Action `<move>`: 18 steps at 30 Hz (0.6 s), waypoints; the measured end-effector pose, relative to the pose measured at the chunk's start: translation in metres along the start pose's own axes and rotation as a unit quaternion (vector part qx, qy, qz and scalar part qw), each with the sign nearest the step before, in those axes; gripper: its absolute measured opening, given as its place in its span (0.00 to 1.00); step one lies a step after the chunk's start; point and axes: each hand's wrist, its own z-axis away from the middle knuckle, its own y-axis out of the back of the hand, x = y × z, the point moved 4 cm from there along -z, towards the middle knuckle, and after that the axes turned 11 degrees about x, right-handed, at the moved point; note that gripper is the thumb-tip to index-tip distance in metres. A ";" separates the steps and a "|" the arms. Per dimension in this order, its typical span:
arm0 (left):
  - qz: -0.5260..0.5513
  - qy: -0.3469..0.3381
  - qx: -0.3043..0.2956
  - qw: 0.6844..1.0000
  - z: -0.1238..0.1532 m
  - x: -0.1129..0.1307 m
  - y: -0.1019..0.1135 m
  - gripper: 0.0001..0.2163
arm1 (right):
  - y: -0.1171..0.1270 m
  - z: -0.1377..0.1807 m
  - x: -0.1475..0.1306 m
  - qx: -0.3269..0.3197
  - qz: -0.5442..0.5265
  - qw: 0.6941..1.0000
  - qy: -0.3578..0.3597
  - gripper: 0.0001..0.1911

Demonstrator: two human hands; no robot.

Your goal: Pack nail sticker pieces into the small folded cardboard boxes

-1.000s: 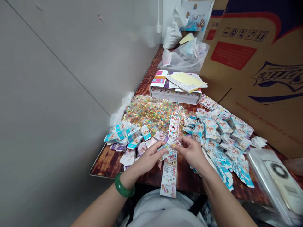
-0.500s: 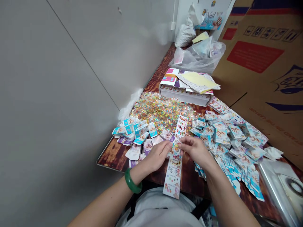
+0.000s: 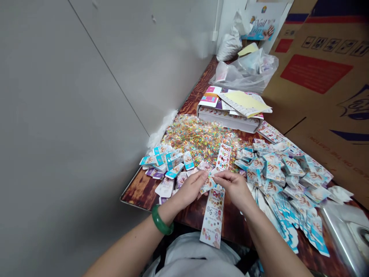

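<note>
My left hand [image 3: 191,189], with a green bangle on its wrist, holds a small printed carton [image 3: 206,185] with a picture of a hand on it. Thumb and finger of my right hand [image 3: 234,187] are pinched together at the carton's upper right edge. Small coloured bits show there, but what those fingertips hold is hidden. Beneath both hands runs a long strip of nail stickers [image 3: 212,219], reaching over the table's front edge. Beyond it lies a heap of clear packets with colourful contents [image 3: 198,134].
Blue and purple cartons [image 3: 173,163] lie at left; more blue cartons [image 3: 273,169] and flat cartons [image 3: 288,219] are at right. Behind stand a box of sticker sheets [image 3: 230,119] and a plastic bag [image 3: 245,73]. A large cardboard box [image 3: 317,73] borders the right, a grey wall the left.
My right fingertips have moved left, to the upper edge of the carton. The carton now shows more of its front, tilted in my left hand. The whole view has shifted slightly.
</note>
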 end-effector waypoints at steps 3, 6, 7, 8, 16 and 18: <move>-0.004 -0.021 -0.001 1.000 -0.001 0.003 -0.001 0.18 | 0.002 -0.002 0.000 0.003 -0.008 1.000 -0.004 0.08; -0.007 -0.047 0.007 0.999 0.000 0.009 -0.002 0.17 | 0.003 -0.004 -0.001 -0.027 -0.051 0.996 -0.069 0.10; -0.010 -0.054 0.015 0.998 0.000 0.012 -0.003 0.17 | 0.004 -0.004 -0.003 -0.036 -0.062 0.994 -0.083 0.10; -0.015 -0.061 0.022 0.998 0.001 0.014 -0.003 0.16 | 0.005 -0.004 -0.005 -0.043 -0.068 0.993 -0.092 0.09; -0.055 -0.113 0.034 0.992 0.001 0.021 -0.002 0.14 | 0.006 -0.001 -0.012 -0.009 0.039 0.999 0.018 0.05; -0.044 -0.110 0.030 0.993 0.002 0.023 -0.002 0.14 | 0.010 -0.005 -0.013 0.020 0.038 0.999 0.027 0.11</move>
